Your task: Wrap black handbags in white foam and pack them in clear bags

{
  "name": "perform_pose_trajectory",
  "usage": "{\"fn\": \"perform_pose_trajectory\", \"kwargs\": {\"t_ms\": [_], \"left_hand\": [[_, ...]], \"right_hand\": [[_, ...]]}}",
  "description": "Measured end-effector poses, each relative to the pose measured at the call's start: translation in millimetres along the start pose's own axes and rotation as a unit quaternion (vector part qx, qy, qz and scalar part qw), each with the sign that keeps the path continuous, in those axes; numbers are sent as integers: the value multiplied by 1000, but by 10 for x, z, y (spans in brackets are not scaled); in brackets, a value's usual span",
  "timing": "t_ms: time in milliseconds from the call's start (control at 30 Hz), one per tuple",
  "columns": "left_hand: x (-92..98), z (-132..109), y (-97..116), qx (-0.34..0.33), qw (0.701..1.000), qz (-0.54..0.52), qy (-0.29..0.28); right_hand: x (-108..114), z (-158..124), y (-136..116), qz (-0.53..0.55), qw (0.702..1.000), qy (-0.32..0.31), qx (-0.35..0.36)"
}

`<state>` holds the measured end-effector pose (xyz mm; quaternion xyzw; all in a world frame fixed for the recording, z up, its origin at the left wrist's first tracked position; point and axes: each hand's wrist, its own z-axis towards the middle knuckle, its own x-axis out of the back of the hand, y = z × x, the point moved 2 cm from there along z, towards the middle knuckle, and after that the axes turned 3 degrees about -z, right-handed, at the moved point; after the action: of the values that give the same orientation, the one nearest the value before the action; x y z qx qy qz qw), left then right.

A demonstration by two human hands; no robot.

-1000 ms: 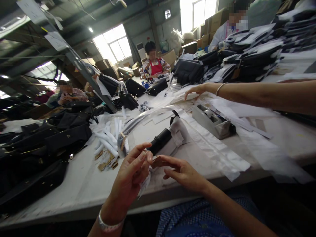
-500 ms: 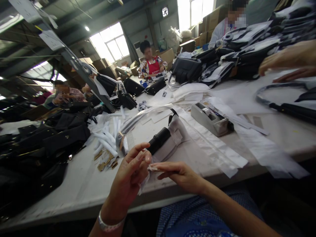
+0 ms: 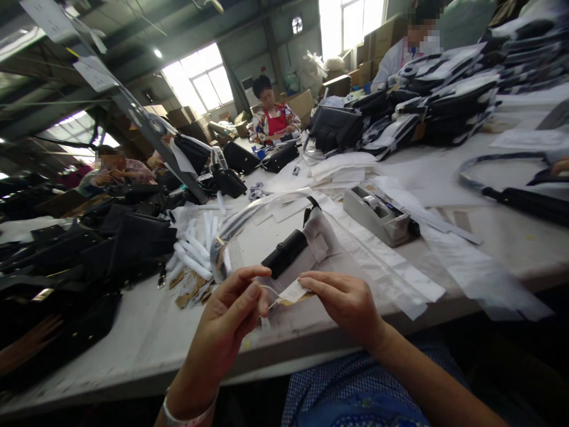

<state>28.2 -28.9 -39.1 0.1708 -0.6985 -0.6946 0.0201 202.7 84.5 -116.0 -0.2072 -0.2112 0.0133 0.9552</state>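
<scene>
My right hand [image 3: 349, 299] pinches a small white hang tag [image 3: 294, 290] with a tan edge, just above the table's front part. A thin white string [image 3: 272, 290] runs from the tag to my left hand [image 3: 237, 305], whose thumb and fingertips are closed on its looped end. Just beyond both hands lies a bag part wrapped in pale sheet, with a black rolled piece [image 3: 284, 252] on it. Its long handle [image 3: 249, 213], in clear film, arches behind. What the wrapping covers is hidden.
A grey tape dispenser [image 3: 377, 216] stands to the right, beside white sheet strips [image 3: 391, 273]. White foam tubes [image 3: 193, 246] and brown tags [image 3: 191, 287] lie left. Black bags [image 3: 120, 243] are heaped at far left. Co-workers sit beyond; another's hand [image 3: 560, 166] is at the right edge.
My right hand has moved right and slightly up with the tag, drawing the string out between my hands. The co-worker's hands at right have withdrawn; another hand appears at lower left.
</scene>
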Motion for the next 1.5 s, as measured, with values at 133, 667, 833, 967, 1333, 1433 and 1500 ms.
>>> {"fn": "perform_pose_trajectory", "kwargs": {"t_ms": [133,667,833,967,1333,1433,1500], "left_hand": [[81,-62,32,-5,992,124,-17],[37,-106,115,-122,967,209,-86],[25,-118,142,-140,946,283,-76],[5,-117,140,-156,943,276,-98],[-47,-126,78,-173,966,156,-113],[-18,-91,33,-141,974,154,-90],[-7,-58,20,-128,975,172,-64]], "right_hand": [[167,77,45,-59,998,-14,34],[468,269,38,48,985,-158,-44],[507,274,15,14,990,-138,-16],[471,268,7,50,990,-126,-47],[318,226,55,175,951,-161,-197],[336,242,55,174,956,-131,-199],[346,258,42,175,963,-98,-183]]}}
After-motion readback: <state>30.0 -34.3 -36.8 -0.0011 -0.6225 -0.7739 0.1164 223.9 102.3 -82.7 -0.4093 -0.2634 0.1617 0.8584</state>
